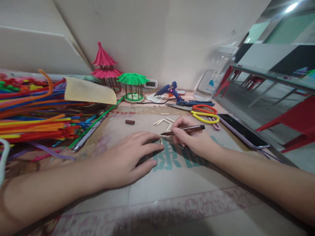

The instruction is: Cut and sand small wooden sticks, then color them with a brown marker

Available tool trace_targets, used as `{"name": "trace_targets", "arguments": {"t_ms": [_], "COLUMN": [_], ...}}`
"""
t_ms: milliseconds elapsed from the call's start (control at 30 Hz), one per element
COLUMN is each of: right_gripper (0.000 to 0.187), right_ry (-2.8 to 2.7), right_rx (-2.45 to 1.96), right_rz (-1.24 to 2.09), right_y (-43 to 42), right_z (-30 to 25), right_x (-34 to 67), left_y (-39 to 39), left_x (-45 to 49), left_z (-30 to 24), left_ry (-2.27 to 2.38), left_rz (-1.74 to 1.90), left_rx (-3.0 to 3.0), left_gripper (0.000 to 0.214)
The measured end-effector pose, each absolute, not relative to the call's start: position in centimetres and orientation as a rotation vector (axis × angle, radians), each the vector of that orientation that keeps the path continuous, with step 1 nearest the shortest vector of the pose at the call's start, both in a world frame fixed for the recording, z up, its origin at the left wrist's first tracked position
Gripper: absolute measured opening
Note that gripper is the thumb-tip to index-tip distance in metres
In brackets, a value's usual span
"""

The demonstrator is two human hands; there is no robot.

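My right hand (pixel 194 139) grips a brown marker pen (pixel 184 130) with its tip pointing left at a short pale wooden stick (pixel 161 141). My left hand (pixel 130 157) rests on the cardboard sheet (pixel 172 183), fingers stretched forward, its fingertips pinching or pressing that stick. The brown pen cap (pixel 129 122) lies a little further back. Several more short sticks (pixel 163 121) are scattered beyond my hands.
A heap of coloured pipe cleaners (pixel 31 114) fills the left. At the back stand a pink pagoda model (pixel 106 67), a green pavilion model (pixel 133 86) and a blue glue gun (pixel 169 90). Orange and yellow scissors (pixel 204 113) and a phone (pixel 242 131) lie to the right.
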State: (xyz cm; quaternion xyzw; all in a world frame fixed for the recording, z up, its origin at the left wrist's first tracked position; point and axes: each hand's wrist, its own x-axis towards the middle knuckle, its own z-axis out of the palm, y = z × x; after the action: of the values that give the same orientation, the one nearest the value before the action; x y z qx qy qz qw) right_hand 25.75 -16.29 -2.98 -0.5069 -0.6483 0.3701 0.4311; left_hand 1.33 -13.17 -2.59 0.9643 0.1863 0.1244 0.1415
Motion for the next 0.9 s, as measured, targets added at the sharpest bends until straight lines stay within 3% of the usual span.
{"name": "trace_targets", "arguments": {"t_ms": [900], "right_gripper": [0.026], "right_ry": [-1.441], "right_rx": [-1.151], "right_rz": [1.212], "right_y": [-14.4], "right_z": [-3.8], "right_x": [27.1], "left_y": [-12.6], "left_x": [1.5], "left_z": [-3.0], "left_ry": [0.585], "left_rz": [0.392], "left_rx": [2.764], "left_gripper": [0.041]}}
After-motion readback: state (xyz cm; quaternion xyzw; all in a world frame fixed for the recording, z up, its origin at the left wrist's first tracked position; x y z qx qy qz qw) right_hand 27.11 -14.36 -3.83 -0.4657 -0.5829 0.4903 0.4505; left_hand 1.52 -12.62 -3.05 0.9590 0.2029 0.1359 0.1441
